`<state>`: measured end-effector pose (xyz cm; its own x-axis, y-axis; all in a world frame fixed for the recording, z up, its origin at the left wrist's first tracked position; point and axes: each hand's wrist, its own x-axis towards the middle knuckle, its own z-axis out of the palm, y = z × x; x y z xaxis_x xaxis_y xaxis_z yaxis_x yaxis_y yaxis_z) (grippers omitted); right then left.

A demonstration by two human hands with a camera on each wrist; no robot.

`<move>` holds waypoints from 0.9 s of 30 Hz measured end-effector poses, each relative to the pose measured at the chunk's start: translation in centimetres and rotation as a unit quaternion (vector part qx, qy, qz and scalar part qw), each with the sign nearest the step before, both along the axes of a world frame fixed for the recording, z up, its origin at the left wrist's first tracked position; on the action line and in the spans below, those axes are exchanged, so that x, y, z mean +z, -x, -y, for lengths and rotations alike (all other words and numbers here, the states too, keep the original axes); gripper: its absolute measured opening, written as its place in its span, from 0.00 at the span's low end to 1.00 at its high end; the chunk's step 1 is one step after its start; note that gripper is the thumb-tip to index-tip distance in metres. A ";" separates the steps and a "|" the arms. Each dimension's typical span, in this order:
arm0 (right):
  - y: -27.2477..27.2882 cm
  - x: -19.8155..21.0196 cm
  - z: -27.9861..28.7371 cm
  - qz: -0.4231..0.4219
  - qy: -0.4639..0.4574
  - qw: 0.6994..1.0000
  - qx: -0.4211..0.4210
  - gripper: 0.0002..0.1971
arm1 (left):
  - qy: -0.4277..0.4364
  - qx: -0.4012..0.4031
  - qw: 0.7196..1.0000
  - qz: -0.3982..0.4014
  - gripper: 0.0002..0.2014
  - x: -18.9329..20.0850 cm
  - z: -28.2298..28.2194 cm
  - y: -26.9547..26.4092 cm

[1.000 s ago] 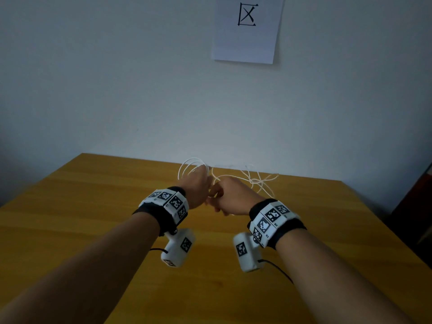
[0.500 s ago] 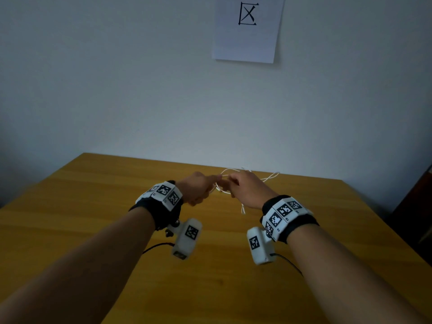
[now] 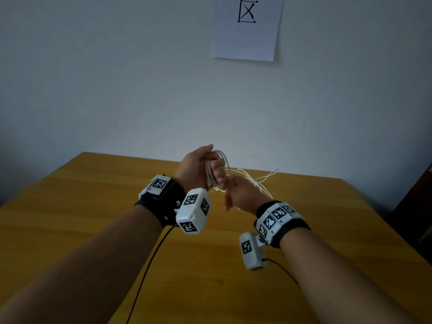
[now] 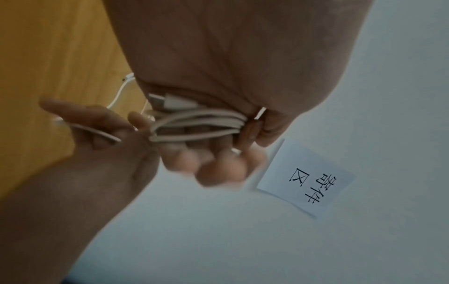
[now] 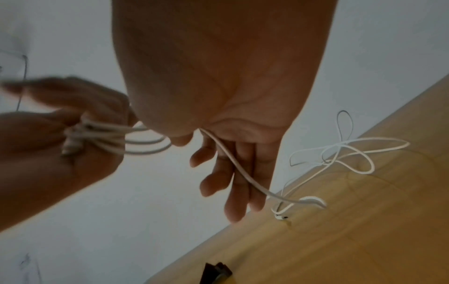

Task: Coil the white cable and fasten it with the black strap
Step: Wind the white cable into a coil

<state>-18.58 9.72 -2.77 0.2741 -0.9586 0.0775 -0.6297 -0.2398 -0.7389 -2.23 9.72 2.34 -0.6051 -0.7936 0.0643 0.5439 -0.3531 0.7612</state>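
Above the desk's (image 3: 93,206) far edge, left hand (image 3: 198,169) gripping coiled white cable (image 3: 211,174), right hand (image 3: 243,195) relaxed under a strand, wall paper (image 3: 245,40) reading "区".

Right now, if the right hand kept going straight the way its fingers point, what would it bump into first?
Probably the loose white cable lying tangled on the wooden table. In the right wrist view, the right hand has its fingers stretched toward that far table edge, with the wall just beyond. Depth is unclear, so it might touch the tabletop first.
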 end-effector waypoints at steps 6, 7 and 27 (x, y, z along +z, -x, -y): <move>-1.4 0.0 -1.1 -0.090 -0.062 0.993 0.032 0.12 | 0.065 0.021 0.995 0.074 0.21 0.1 -0.6 0.8; -1.5 0.2 -1.2 -0.102 -0.066 0.992 0.032 0.14 | 0.082 0.038 0.989 0.114 0.26 -0.2 -0.4 1.0; -1.7 3.5 -2.1 -0.213 0.049 0.975 0.030 0.05 | 0.412 0.198 0.666 0.589 0.47 -4.2 0.5 -0.2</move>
